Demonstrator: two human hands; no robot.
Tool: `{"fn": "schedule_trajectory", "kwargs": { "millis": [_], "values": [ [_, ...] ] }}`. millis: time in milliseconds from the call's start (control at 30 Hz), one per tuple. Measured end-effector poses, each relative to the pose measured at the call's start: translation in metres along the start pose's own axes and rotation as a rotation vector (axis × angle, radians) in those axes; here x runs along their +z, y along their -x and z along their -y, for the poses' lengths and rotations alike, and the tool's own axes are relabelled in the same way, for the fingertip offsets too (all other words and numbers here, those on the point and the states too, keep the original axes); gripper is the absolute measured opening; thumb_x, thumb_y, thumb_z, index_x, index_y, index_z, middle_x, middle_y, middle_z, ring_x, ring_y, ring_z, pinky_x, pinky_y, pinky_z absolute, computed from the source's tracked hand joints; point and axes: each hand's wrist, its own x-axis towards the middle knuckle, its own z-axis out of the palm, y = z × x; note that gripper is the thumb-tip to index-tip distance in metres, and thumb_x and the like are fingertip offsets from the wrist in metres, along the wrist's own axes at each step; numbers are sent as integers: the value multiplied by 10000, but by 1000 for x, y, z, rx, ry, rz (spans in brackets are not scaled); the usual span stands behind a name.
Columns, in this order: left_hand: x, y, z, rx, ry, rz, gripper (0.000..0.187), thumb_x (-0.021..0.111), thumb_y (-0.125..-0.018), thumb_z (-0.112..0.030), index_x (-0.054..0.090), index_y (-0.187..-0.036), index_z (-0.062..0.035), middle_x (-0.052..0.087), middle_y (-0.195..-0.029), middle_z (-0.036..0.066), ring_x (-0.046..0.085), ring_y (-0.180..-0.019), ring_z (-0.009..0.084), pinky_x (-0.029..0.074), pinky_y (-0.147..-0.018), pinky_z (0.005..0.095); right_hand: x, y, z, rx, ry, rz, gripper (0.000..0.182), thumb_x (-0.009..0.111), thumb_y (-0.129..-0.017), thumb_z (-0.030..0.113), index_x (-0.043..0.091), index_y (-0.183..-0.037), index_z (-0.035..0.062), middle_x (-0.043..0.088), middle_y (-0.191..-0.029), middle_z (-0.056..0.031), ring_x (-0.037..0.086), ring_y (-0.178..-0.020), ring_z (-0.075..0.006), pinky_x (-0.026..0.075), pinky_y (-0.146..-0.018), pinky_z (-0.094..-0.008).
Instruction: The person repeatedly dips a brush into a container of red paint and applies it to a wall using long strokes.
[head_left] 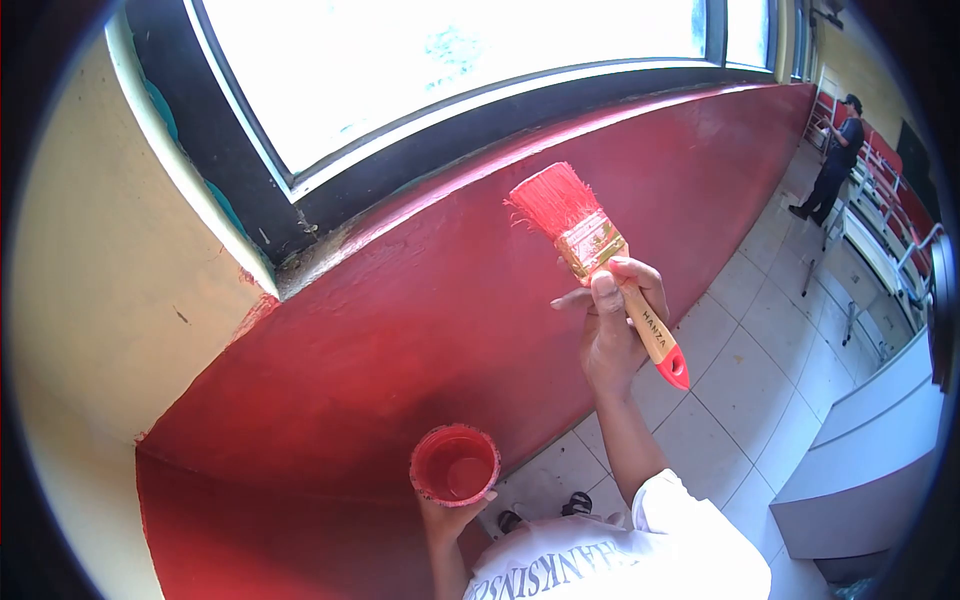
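Note:
My right hand (pixel 618 330) is closed around the wooden handle of a paintbrush (pixel 592 240), raised in front of the red wall. Its bristles, coated in red, point up and to the left, and the handle has a red tip. Lower down, my left hand (pixel 450 515) grips a small round paint cup (pixel 455 465) from below. Red paint covers the inside of the cup and a little pools at its bottom. Most of the left fingers are hidden behind the cup. The red painted wall (pixel 400 360) spreads behind both hands.
A dark-framed window (pixel 450 70) sits above a narrow ledge (pixel 340 245). Cream wall (pixel 110 290) meets the red at left. A person (pixel 838 155) stands at the far right beside stacked desks (pixel 880 240). A grey panelled piece of furniture (pixel 860 450) is at lower right on the tiled floor (pixel 740 400).

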Motion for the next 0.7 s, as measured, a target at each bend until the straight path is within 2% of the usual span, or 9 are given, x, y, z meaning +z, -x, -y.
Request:
{"fn": "schedule_trajectory", "kwargs": {
  "millis": [100,233,433,633,700],
  "values": [
    [3,5,-2,-21,8,-35,867,890,-502,-159,454,-1245,-58,579,-1134,79,578,-1036,209,470,-899,371,-4,1,-7,-48,86,51,158,586,-877,89,508,-1003,33,549,-943,-137,644,-841,-316,586,-519,-339],
    [3,9,1,-16,6,-72,874,889,-500,-148,450,-1251,-59,575,-1140,79,577,-1034,209,468,-898,368,2,-2,-12,-62,76,40,164,592,-875,94,503,-999,34,565,-904,-139,650,-821,-334,586,-516,-341],
    [2,14,3,-114,61,-53,885,890,-485,-124,442,-1242,-35,551,-1183,102,550,-1093,222,450,-931,379,4,-7,-14,-88,80,17,160,595,-872,94,509,-990,28,570,-904,-147,650,-815,-337,585,-513,-340],
    [4,16,4,-94,34,-81,879,887,-487,-114,442,-1241,-36,551,-1180,101,550,-1091,222,450,-932,378,2,-10,-15,-65,93,-16,158,597,-868,94,509,-982,28,571,-896,-154,652,-810,-335,583,-504,-336],
    [7,13,2,-21,11,-93,853,871,-507,-91,448,-1245,-34,583,-1119,96,581,-1020,212,480,-875,367,0,-9,-17,-50,94,1,157,598,-867,96,509,-976,28,572,-897,-155,652,-809,-333,584,-504,-336]
  ]
}}
